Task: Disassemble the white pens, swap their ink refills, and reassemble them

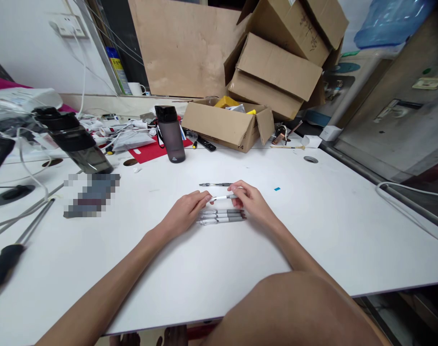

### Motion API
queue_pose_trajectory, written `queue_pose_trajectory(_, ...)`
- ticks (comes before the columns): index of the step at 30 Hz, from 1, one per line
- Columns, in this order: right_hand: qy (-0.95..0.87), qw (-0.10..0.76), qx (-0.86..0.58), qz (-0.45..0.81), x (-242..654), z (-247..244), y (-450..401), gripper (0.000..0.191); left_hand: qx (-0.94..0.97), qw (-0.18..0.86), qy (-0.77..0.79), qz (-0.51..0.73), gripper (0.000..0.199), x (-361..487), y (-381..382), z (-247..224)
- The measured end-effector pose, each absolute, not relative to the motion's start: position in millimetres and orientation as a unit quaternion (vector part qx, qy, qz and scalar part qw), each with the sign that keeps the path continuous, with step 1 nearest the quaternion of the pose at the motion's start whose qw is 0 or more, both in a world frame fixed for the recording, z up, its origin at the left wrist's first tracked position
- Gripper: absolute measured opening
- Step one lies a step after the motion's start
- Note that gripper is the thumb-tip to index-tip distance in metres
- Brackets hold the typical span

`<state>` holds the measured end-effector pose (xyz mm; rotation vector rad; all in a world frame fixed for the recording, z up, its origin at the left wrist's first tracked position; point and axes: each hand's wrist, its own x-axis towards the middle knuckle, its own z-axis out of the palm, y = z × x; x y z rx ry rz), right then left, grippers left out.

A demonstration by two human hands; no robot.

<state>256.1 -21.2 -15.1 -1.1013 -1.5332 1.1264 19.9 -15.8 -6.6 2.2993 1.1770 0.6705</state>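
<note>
On my head feed both bare hands are over the white, smooth-topped table [190,288], and the slim white-and-grey stick pen [223,197] is up between them, lying roughly level. Left hand [186,211]: thumb and fingers together, pinched on the pen's left end. Right hand [253,199]: thumb and fingertips clamped on the grey right end; I can't tell exactly how the lower fingers curl. Just below the held pen, on my side, a short row of slim white-and-grey pens with clear ends [224,217] lies side by side on the table, tips lined up; exact count unclear to me. Just beyond the held pen, a slim dark pen with a clear barrel [214,184] lies roughly parallel, its right end hidden by the right-hand fingers. Small flat blue scrap [277,189] to the right, apart from everything. Further back I get a smoky-grey plastic bottle with a black lid [171,137], upright, near an open brown cardboard box [215,125] with yellow items in it. Far left, a screwdriver with a black handle [6,264], and next to it a pixelated dark blue-grey patch [92,194] I can't identify.
</note>
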Motion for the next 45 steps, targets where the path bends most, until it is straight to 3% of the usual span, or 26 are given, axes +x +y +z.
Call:
queue_pose_trajectory(6, -0.648, 0.466, -0.431, 0.422, 259.3, -11.6, -19.8, 0.017, 0.831, 0.233, 0.440, 0.248, 0.040, 18.3, -14.3, -4.9)
queue_pose_trajectory(12, -0.628, 0.445, -0.458, 0.445, 258.1, -12.8, -20.2, 0.027, 0.836, 0.232, 0.434, 0.245, 0.040, 17.2, -14.6, -7.2)
queue_pose_trajectory(19, -0.649, 0.452, -0.439, 0.426, 259.2, -9.9, -21.2, 0.018, 0.835, 0.234, 0.434, 0.245, 0.040, 16.6, -13.6, -8.5)
queue_pose_trajectory(25, -0.633, 0.417, -0.456, 0.466, 258.3, -12.9, -21.6, 0.030, 0.839, 0.232, 0.430, 0.238, 0.040, 18.4, -14.6, -6.6)
queue_pose_trajectory(30, -0.651, 0.446, -0.436, 0.432, 258.5, -10.8, -21.3, 0.019, 0.839, 0.231, 0.434, 0.235, 0.040, 18.0, -14.9, -6.2)
queue_pose_trajectory(37, -0.627, 0.419, -0.448, 0.479, 258.2, -10.0, -23.7, 0.027, 0.835, 0.231, 0.436, 0.242, 0.040, 18.3, -15.7, -6.6)
queue_pose_trajectory(45, -0.639, 0.441, -0.424, 0.466, 259.2, -9.2, -20.3, 0.021, 0.836, 0.226, 0.434, 0.247, 0.040, 18.0, -15.2, -7.0)
